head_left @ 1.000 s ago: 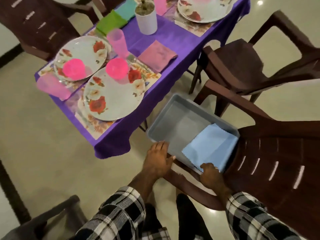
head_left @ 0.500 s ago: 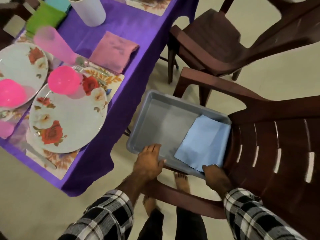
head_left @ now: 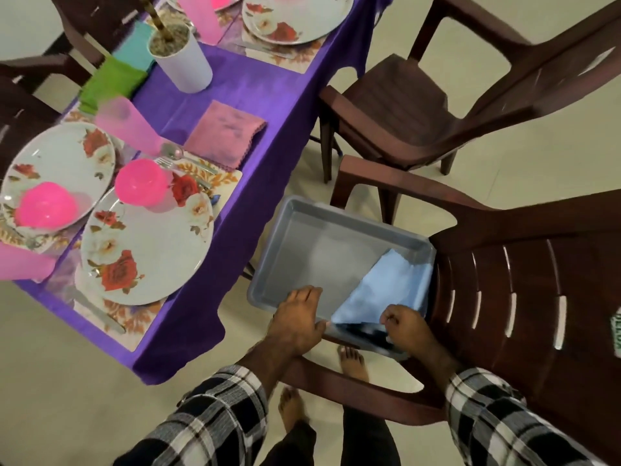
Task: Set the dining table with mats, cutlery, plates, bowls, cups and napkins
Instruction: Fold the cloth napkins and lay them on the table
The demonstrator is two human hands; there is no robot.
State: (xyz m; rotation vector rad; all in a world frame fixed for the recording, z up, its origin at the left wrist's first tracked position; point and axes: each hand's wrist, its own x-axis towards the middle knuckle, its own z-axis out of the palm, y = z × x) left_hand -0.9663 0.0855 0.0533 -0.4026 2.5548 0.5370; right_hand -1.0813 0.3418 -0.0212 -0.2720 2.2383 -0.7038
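Observation:
A grey tray (head_left: 302, 230) rests on a brown chair (head_left: 524, 287) beside the table. Inside it, at the right end, lies a light blue napkin (head_left: 386, 290). My left hand (head_left: 297, 319) grips the tray's near rim. My right hand (head_left: 408, 326) pinches the napkin's near corner, which is lifted off the rim. The purple-clothed table (head_left: 228, 85) holds floral plates (head_left: 148, 250), pink bowls (head_left: 142, 181), pink cups (head_left: 124, 124), cutlery and a folded pink napkin (head_left: 223, 134) on mats.
A second brown chair (head_left: 420, 105) stands behind the tray's chair, close to the table edge. A white pot (head_left: 183, 58) sits mid-table with green (head_left: 109, 82) and teal napkins beside it. My bare feet stand on the pale tiled floor under the chair arm.
The view has shifted, bringing more of the table in. My right hand has closed on the blue napkin's near corner and raised it. My left hand stays on the tray rim.

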